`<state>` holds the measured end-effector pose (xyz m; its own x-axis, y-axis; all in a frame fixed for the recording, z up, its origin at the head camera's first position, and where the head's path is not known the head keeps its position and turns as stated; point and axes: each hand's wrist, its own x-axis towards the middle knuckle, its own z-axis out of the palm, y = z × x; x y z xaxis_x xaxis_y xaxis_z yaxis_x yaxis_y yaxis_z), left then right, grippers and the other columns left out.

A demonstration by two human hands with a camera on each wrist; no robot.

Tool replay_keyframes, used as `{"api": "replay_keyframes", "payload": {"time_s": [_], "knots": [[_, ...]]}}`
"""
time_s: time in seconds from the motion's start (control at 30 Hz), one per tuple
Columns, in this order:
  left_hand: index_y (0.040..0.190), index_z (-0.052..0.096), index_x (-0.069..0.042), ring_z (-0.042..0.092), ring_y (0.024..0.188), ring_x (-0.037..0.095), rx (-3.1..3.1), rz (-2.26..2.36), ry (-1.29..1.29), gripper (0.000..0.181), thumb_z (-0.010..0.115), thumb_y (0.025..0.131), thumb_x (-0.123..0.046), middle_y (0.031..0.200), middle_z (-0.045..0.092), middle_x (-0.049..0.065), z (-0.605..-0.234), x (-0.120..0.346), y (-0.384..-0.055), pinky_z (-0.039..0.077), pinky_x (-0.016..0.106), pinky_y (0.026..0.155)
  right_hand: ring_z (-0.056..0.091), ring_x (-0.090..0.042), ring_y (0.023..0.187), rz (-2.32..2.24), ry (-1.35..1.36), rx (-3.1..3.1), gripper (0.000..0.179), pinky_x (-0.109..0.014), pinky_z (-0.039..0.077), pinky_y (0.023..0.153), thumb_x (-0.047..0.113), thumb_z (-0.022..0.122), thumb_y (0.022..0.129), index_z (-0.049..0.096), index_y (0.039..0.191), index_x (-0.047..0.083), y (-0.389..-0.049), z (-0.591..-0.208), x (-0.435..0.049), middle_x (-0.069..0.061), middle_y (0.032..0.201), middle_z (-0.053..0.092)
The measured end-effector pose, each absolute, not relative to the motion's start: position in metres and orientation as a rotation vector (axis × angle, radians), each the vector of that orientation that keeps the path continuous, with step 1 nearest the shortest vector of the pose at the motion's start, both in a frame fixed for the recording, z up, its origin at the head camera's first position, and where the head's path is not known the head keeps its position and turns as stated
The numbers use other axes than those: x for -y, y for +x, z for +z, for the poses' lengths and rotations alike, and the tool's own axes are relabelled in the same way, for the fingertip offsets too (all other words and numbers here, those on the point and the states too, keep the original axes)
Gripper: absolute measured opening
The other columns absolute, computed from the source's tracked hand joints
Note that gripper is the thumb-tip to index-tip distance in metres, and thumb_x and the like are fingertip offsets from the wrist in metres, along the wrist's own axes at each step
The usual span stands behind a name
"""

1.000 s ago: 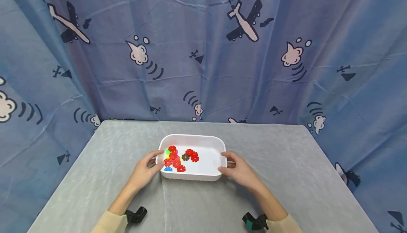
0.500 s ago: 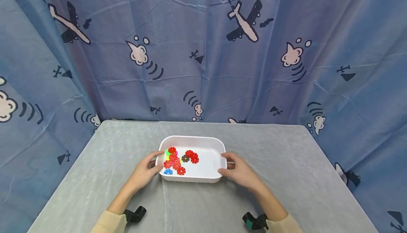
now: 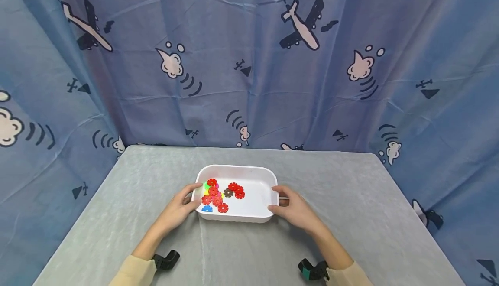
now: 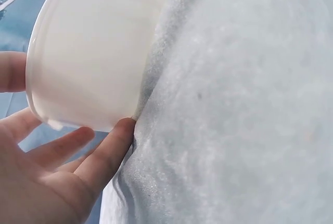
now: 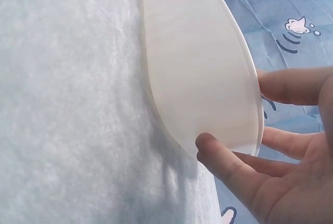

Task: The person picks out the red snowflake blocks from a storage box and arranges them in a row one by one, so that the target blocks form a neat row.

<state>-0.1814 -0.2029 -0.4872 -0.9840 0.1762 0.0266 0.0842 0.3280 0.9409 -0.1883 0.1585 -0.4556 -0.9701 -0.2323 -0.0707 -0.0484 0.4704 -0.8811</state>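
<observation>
A white plastic tray (image 3: 253, 201) with rounded corners is at the middle of the table. My left hand (image 3: 177, 208) grips its left end, thumb and one finger over the rim and other fingers under or against the outer wall. On the opposite end, my right hand (image 3: 294, 210) grips the rim in a similar way. Small notched, flower-shaped discs (image 3: 217, 201) lie in the tray, mostly red and piled toward the left. A blue disc (image 3: 207, 208) is near the front left corner, and a dark brown disc (image 3: 228, 193) sits beside a few red ones.
A grey cloth covers the table (image 3: 331, 182). Blue curtains (image 3: 249, 60) printed with planes and clouds hang behind it and on both sides. Each wrist carries a black strap-on device (image 3: 166, 260).
The tray dips slightly toward me half a second ago, then comes slightly back up. Both hands keep their hold at its ends. The head view has shifted a little.
</observation>
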Motion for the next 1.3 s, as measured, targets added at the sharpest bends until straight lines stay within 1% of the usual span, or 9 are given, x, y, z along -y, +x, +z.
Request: {"api": "replay_keyframes", "payload": {"time_s": [0.23, 0.47, 0.57, 0.67, 0.83, 1.0, 1.1, 1.3], "knots": [[0.148, 0.048, -0.007, 0.050, 0.134, 0.045, -2.498, 1.748, 0.236, 0.049, 0.060, 0.101, -0.011, 0.158, 0.036, 0.023, -0.487, 0.204, -0.182, 0.045, 0.048, 0.105, 0.064, -0.038, 0.116, -1.492, -0.251, -2.552, 0.062, -0.047, 0.055, 0.091, 0.021, 0.081, 0.087, 0.055, 0.140, 0.000, -0.189, -0.455, -0.157, -0.023, 0.133, 0.059], [0.148, 0.048, -0.006, 0.053, 0.131, 0.045, -2.507, 1.736, 0.248, 0.048, 0.060, 0.101, -0.011, 0.158, 0.036, 0.022, -0.488, 0.202, -0.182, 0.048, 0.044, 0.102, 0.066, -0.036, 0.112, -1.413, -0.285, -2.696, 0.054, -0.046, 0.056, 0.090, 0.018, 0.078, 0.090, 0.058, 0.137, 0.001, -0.188, -0.446, -0.163, -0.021, 0.128, 0.064], [0.148, 0.048, -0.006, 0.053, 0.131, 0.045, -2.501, 1.743, 0.246, 0.048, 0.060, 0.101, -0.011, 0.157, 0.036, 0.023, -0.486, 0.201, -0.183, 0.047, 0.047, 0.103, 0.066, -0.037, 0.113, -1.373, -0.307, -2.758, 0.051, -0.049, 0.055, 0.091, 0.018, 0.076, 0.091, 0.059, 0.135, 0.001, -0.187, -0.439, -0.164, -0.020, 0.126, 0.065], [0.148, 0.048, -0.006, 0.052, 0.131, 0.046, -2.511, 1.741, 0.243, 0.048, 0.060, 0.102, -0.011, 0.157, 0.037, 0.023, -0.485, 0.201, -0.183, 0.046, 0.051, 0.105, 0.065, -0.035, 0.112, -1.334, -0.316, -2.808, 0.048, -0.049, 0.055, 0.090, 0.020, 0.075, 0.092, 0.061, 0.134, 0.002, -0.187, -0.429, -0.162, -0.017, 0.124, 0.067], [0.147, 0.048, -0.005, 0.052, 0.131, 0.047, -2.507, 1.752, 0.233, 0.048, 0.061, 0.101, -0.011, 0.157, 0.037, 0.024, -0.484, 0.201, -0.183, 0.046, 0.052, 0.105, 0.068, -0.025, 0.101, -1.342, -0.386, -2.827, 0.039, -0.043, 0.057, 0.085, 0.020, 0.077, 0.091, 0.067, 0.126, 0.005, -0.186, -0.416, -0.146, -0.013, 0.114, 0.070], [0.146, 0.049, -0.006, 0.053, 0.131, 0.046, -2.502, 1.742, 0.232, 0.047, 0.061, 0.101, -0.011, 0.156, 0.038, 0.023, -0.486, 0.201, -0.182, 0.046, 0.051, 0.104, 0.068, -0.018, 0.089, -1.377, -0.507, -2.799, 0.028, -0.036, 0.057, 0.080, 0.015, 0.077, 0.089, 0.071, 0.114, 0.007, -0.191, -0.417, -0.123, -0.009, 0.102, 0.073], [0.146, 0.050, -0.007, 0.053, 0.130, 0.046, -2.517, 1.727, 0.222, 0.046, 0.061, 0.101, -0.012, 0.157, 0.038, 0.022, -0.489, 0.201, -0.183, 0.046, 0.050, 0.104, 0.068, -0.016, 0.086, -1.382, -0.587, -2.774, 0.023, -0.033, 0.056, 0.078, 0.014, 0.077, 0.089, 0.072, 0.110, 0.007, -0.196, -0.422, -0.110, -0.006, 0.099, 0.073], [0.146, 0.050, -0.006, 0.054, 0.129, 0.046, -2.536, 1.725, 0.221, 0.046, 0.059, 0.101, -0.011, 0.156, 0.039, 0.022, -0.491, 0.200, -0.182, 0.047, 0.050, 0.103, 0.064, -0.014, 0.083, -1.353, -0.736, -2.686, 0.019, -0.028, 0.053, 0.077, 0.014, 0.077, 0.088, 0.072, 0.104, 0.006, -0.209, -0.434, -0.087, -0.001, 0.093, 0.070]]}}
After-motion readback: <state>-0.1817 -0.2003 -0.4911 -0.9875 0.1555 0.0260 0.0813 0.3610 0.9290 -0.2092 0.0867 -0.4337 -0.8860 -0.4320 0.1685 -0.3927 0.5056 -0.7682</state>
